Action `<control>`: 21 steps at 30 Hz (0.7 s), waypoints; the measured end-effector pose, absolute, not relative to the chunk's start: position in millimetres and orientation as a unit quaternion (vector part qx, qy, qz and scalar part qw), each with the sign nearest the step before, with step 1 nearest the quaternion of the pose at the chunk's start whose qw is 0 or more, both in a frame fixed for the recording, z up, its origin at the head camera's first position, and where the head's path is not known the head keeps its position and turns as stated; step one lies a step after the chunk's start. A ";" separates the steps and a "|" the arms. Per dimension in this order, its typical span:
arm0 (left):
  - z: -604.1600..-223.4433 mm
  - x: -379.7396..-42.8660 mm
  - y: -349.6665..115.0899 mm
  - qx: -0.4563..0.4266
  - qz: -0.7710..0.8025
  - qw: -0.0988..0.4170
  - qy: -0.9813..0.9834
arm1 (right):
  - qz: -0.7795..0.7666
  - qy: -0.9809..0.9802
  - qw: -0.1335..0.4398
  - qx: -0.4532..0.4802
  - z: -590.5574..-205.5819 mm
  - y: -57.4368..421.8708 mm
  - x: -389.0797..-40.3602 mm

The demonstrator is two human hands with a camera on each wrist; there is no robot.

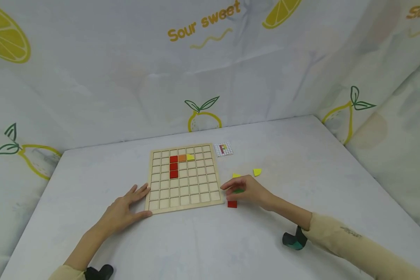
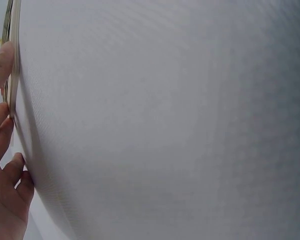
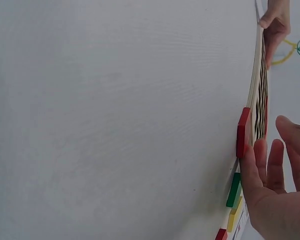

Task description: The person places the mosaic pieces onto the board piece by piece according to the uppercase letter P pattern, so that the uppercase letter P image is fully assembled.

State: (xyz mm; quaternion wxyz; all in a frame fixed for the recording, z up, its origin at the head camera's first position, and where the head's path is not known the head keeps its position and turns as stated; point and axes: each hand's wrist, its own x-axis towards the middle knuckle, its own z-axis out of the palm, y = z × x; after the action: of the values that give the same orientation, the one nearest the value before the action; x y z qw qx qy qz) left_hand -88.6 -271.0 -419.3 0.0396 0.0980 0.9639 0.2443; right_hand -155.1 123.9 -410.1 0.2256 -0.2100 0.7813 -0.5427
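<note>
A square wooden grid board (image 1: 184, 190) lies on the table. Its upper part holds a column of 3 red tiles (image 1: 174, 166), an orange tile (image 1: 182, 158) and a yellow piece (image 1: 190, 157) with a cut corner. My left hand (image 1: 120, 210) rests spread against the board's left edge, thumb at the near corner. Over the loose pieces beside the right edge hovers my right hand (image 1: 246, 190), thumb apart from loosely bent fingers. Beneath it show a red square tile (image 1: 232, 204) and a partly hidden green piece (image 1: 238, 191). The right wrist view shows one fingertip near the red tile (image 3: 243, 132).
A small printed pattern card (image 1: 224, 149) lies off the board's far right corner. Loose yellow pieces (image 1: 257, 172) lie beyond my right hand. A red piece (image 3: 221, 234) appears at the bottom of the right wrist view. A lemon-print cloth (image 1: 136, 89) hangs behind the table.
</note>
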 end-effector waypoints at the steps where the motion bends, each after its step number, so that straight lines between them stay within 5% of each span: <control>1: -419.4 -88.9 -270.8 0.099 0.244 0.040 0.964 | -0.538 0.782 0.227 -0.219 -410.6 123.2 -155.4; 21: -421.4 -90.3 -271.9 0.104 0.246 0.037 0.963 | -0.503 0.790 0.249 -0.248 -415.7 150.6 -139.1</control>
State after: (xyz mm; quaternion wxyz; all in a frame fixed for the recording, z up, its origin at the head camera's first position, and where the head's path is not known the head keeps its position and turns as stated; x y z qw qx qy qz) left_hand -90.3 -271.9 -421.4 0.0370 0.1036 0.9629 0.2463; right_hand -139.1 150.6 -415.7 0.2488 -0.2479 0.7897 -0.5030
